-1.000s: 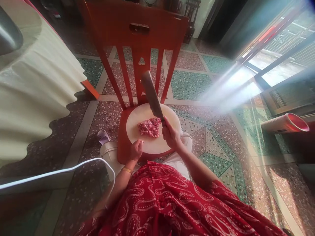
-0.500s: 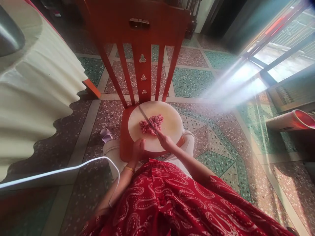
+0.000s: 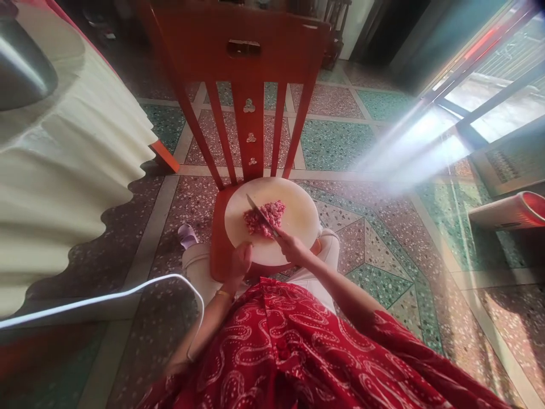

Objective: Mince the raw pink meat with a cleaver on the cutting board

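A round pale chopping board rests on the seat of a red wooden chair. Chopped raw meat is heaped near the board's middle. My right hand is closed around the handle of a knife, whose blade lies diagonally over the meat, its tip toward the far left. At the board's near-left rim, my left hand is closed and seems to grip the edge; some of its fingers are hidden.
To the left stands a table under a cream cloth, a metal vessel on top. A white cable crosses to my left arm. A cylindrical bin lies right, below the bright doorway. My knees flank the chair.
The knife blade has tipped from a thin edge-on view to showing more of its flat side, its tip slightly nearer me. My left hand stays at the rim. The whole view has shifted slightly.
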A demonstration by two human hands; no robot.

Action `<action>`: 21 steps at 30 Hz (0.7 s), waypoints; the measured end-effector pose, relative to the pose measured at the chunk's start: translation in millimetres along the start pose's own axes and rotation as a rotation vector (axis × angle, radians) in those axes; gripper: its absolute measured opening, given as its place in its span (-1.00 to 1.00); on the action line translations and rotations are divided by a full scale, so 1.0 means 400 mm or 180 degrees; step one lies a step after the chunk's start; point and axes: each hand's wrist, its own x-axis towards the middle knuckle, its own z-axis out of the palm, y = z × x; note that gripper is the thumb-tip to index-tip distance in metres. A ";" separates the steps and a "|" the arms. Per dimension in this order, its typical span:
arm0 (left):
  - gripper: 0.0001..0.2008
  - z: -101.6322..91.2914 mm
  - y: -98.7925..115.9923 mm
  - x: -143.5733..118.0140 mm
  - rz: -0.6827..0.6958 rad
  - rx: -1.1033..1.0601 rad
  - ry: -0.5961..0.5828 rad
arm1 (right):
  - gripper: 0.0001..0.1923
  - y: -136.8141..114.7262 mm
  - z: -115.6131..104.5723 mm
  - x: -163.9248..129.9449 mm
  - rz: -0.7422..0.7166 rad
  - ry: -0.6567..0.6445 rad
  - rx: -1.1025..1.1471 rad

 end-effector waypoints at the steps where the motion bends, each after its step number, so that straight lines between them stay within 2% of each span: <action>1: -0.72 -0.001 0.002 0.001 0.0029 0.0019 -0.0011 | -0.50 -0.010 -0.010 -0.003 -0.0088 0.0024 0.0097; 5: -0.72 -0.002 0.008 0.005 0.0088 0.0072 0.0002 | -0.45 -0.036 -0.018 -0.008 -0.0649 0.0369 0.0436; 7: -0.71 -0.003 0.010 0.003 0.0064 0.0081 0.0012 | -0.47 -0.019 0.004 -0.008 -0.0565 0.0374 0.0342; 9: -0.70 -0.004 0.011 0.000 0.0014 0.0060 -0.0005 | -0.52 0.001 0.023 -0.010 -0.0266 0.0223 0.0127; 12: -0.70 -0.005 0.014 -0.002 -0.0073 -0.0087 -0.0019 | -0.54 -0.006 0.017 -0.014 -0.0146 0.0119 0.0031; 15: -0.70 -0.010 0.016 -0.006 -0.0154 -0.0210 0.0130 | -0.49 -0.038 0.000 -0.015 -0.0682 0.0365 0.0234; 17: -0.70 -0.018 0.016 -0.012 -0.0148 -0.0187 0.0291 | -0.47 -0.038 0.010 -0.014 -0.0910 0.0459 0.0314; 19: -0.71 -0.030 0.014 -0.020 -0.0097 -0.0081 0.0400 | -0.48 -0.017 0.033 -0.015 -0.0680 0.0288 0.0241; 21: -0.72 -0.044 0.010 -0.026 -0.0061 0.0005 0.0430 | -0.51 0.004 0.050 -0.020 -0.0165 -0.0013 0.0069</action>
